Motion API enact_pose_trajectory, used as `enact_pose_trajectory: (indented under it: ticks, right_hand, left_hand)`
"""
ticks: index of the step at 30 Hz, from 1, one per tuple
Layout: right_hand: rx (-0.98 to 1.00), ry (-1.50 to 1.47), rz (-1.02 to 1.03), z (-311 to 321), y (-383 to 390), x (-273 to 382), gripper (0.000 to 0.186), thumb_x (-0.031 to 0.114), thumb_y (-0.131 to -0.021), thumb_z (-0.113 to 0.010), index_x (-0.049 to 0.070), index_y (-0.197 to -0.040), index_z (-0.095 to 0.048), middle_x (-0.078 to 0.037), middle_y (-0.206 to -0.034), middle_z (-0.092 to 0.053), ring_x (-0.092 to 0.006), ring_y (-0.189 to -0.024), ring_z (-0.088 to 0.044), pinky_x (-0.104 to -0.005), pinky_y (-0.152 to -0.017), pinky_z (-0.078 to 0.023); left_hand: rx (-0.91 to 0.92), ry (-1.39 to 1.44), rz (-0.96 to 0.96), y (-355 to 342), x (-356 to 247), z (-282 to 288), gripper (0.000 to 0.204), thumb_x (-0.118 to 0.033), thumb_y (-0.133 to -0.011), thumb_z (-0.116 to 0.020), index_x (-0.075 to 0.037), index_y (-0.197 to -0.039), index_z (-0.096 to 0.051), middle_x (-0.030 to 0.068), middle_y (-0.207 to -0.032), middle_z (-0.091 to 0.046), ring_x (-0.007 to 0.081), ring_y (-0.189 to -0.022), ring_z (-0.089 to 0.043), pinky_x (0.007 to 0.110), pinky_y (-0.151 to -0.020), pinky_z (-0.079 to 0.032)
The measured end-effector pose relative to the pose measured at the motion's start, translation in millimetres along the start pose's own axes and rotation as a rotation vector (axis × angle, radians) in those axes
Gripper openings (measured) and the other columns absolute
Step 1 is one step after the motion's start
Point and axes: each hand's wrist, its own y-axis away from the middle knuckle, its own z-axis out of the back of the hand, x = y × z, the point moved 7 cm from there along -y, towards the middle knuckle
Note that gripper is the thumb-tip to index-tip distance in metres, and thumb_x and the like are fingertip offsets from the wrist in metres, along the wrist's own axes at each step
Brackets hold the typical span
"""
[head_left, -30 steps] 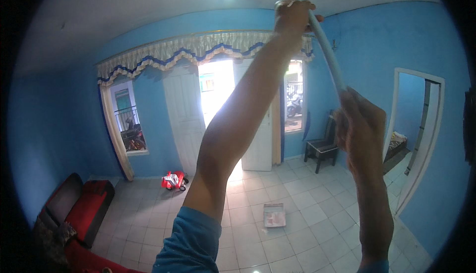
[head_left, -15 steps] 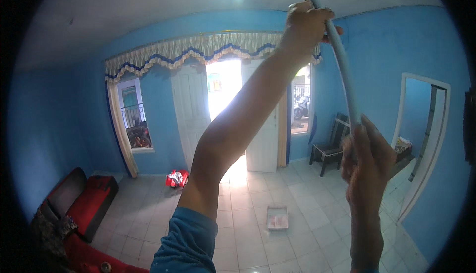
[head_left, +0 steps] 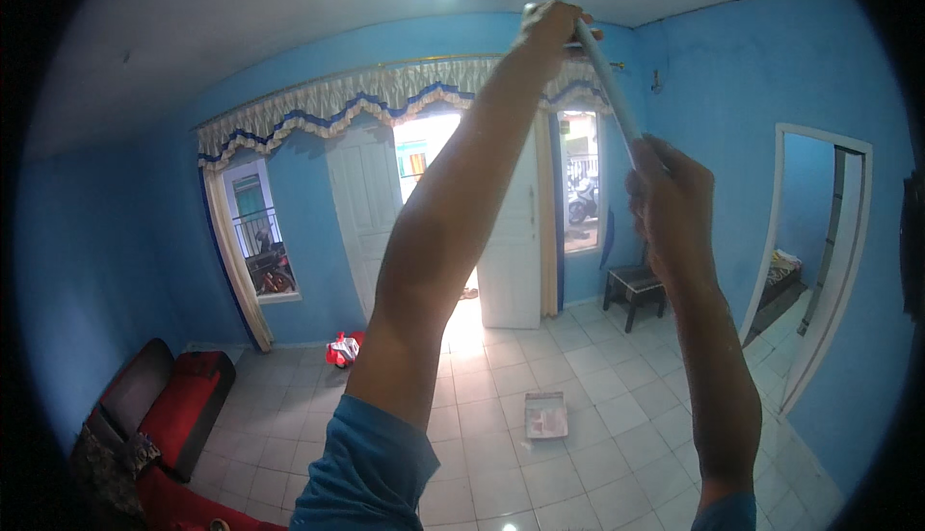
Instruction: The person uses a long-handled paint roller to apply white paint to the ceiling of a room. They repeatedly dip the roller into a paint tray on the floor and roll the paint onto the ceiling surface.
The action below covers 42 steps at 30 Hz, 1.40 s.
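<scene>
My left hand is raised high, closed on a long light-grey pole that runs up toward the white ceiling and out past the top edge; what is on its far end is out of sight. My right hand grips the same pole lower down, at the right of centre, with its fingers wrapped round it. Behind my hands are the blue wall and a curtain valance with blue trim. On the tiled floor below lies a pale shallow tray.
A red and black sofa stands at lower left, a red toy vehicle near the front wall. A dark chair is in the right corner. An open double door faces me; a side doorway is at right.
Both hands and the pole first dropped lower and slightly right, then moved back up and to the left. Both hands have kept their grip.
</scene>
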Motion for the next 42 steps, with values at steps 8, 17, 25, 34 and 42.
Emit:
enact_pose_trajectory:
  ticks: [8, 17, 25, 34, 42]
  right_hand:
    - [-0.077, 0.105, -0.03, 43.9, 2.5, 2.0, 0.029, 0.029, -0.102, -0.063, 0.003, -0.089, -0.068, 0.003, -0.064, -0.053, -0.0034, -0.049, -0.044, -0.0221, -0.041, -0.032]
    - [-0.072, 0.038, -0.013, 47.0, -51.4, -0.8, 0.032, 0.026, -0.102, -0.063, -0.002, -0.115, -0.069, 0.002, -0.068, -0.056, -0.0031, -0.049, -0.041, -0.0214, -0.041, -0.029]
    - [-0.265, 0.401, 0.164, 136.3, 56.0, 45.1, 0.039, 0.037, -0.1, -0.067, 0.006, -0.123, -0.071, 0.004, -0.068, -0.055, -0.0007, -0.049, -0.042, -0.0196, -0.038, -0.031]
    - [-0.32, 0.381, 0.207, 156.5, 111.3, 70.6, 0.04, 0.033, -0.102, -0.066, 0.001, -0.124, -0.071, 0.0, -0.066, -0.058, 0.0004, -0.048, -0.045, -0.0203, -0.036, -0.035]
    - [-0.159, 0.121, 0.048, 69.1, 21.3, 52.5, 0.041, 0.029, -0.101, -0.067, -0.002, -0.129, -0.067, 0.0, -0.071, -0.059, -0.0022, -0.052, -0.048, -0.0176, -0.041, -0.035]
  left_hand:
    - [0.129, 0.087, -0.02, 9.9, 19.7, -45.7, 0.016, -0.006, -0.097, -0.054, 0.008, -0.099, -0.061, 0.0174, -0.088, -0.063, 0.03, -0.07, -0.073, 0.044, -0.065, -0.067]
    - [0.13, 0.097, 0.065, -17.5, 33.4, -61.3, 0.015, -0.002, -0.096, -0.053, 0.011, -0.102, -0.059, 0.02, -0.089, -0.063, 0.0298, -0.071, -0.073, 0.041, -0.06, -0.067]
    - [0.303, 0.167, -0.167, 77.6, 0.6, -142.0, 0.022, -0.003, -0.094, -0.06, 0.013, -0.107, -0.052, 0.0227, -0.094, -0.064, 0.0355, -0.078, -0.074, 0.042, -0.062, -0.068]
    - [0.328, 0.067, -0.295, 126.8, -35.3, -163.9, 0.028, -0.009, -0.099, -0.057, 0.012, -0.114, -0.049, 0.025, -0.098, -0.061, 0.0342, -0.082, -0.074, 0.042, -0.063, -0.068]
    - [0.081, 0.063, -0.072, 55.6, -21.7, -85.3, 0.019, -0.009, -0.097, -0.058, 0.008, -0.105, -0.061, 0.0213, -0.093, -0.067, 0.0318, -0.081, -0.075, 0.041, -0.068, -0.067]
